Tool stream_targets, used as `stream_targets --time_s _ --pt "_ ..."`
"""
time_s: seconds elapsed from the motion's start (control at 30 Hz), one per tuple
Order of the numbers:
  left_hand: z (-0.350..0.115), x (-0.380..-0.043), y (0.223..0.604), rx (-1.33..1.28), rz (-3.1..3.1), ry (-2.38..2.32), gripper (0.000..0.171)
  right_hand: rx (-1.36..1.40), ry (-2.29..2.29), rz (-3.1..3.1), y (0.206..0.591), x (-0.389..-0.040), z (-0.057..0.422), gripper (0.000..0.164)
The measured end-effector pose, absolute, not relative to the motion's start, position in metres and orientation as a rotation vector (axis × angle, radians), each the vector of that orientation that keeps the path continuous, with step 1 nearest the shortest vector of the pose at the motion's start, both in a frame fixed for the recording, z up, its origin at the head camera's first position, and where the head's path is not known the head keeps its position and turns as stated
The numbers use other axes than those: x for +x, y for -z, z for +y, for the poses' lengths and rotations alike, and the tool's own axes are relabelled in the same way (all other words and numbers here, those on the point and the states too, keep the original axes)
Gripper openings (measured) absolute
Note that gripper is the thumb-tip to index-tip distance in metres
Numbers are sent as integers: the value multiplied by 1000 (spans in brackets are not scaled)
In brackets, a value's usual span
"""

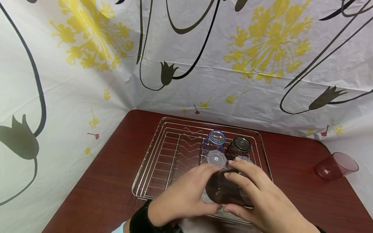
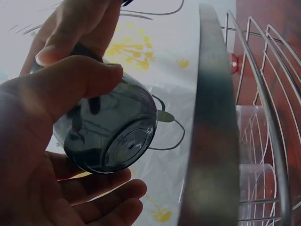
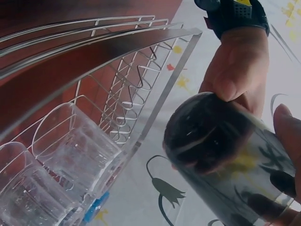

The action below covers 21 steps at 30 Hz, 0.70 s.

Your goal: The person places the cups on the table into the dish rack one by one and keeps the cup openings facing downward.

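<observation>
A dark grey see-through glass [image 1: 222,189] lies tilted on its side between both hands, over the front of the wire dish rack [image 1: 155,186]. My left hand [image 1: 182,194] holds it around the base end, thumb [image 2: 89,77] across its side and fingers beneath. From the other side my right hand [image 1: 262,194] grips the glass near its other end, fingers over the top and thumb below. Upside down in the rack stand a blue glass [image 1: 214,140], a dark glass [image 1: 239,145] and clear glasses [image 3: 80,150], one of them partly hidden behind my right hand.
A pink-red glass [image 1: 332,166] lies tipped over on the brown table [image 1: 294,158], to the right of the rack. Wavy wire dividers [image 1: 189,149] run along the rack's middle. A white patterned cloth [image 1: 186,94] hangs behind the table and at both sides.
</observation>
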<state>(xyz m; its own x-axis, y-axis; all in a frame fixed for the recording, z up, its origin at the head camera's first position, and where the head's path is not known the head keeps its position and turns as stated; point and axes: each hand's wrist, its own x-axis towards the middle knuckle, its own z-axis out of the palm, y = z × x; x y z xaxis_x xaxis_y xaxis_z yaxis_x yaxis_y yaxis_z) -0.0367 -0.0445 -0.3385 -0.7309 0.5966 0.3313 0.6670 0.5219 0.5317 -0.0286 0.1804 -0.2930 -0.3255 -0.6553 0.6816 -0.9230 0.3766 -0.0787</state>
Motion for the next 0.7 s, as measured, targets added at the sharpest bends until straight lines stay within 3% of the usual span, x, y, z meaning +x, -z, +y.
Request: stream_targets --time_s 0.7 --pt "-62 -36 309 -1090 -2582 1199 81 1148 -553 -2477 303 -27 193 72"
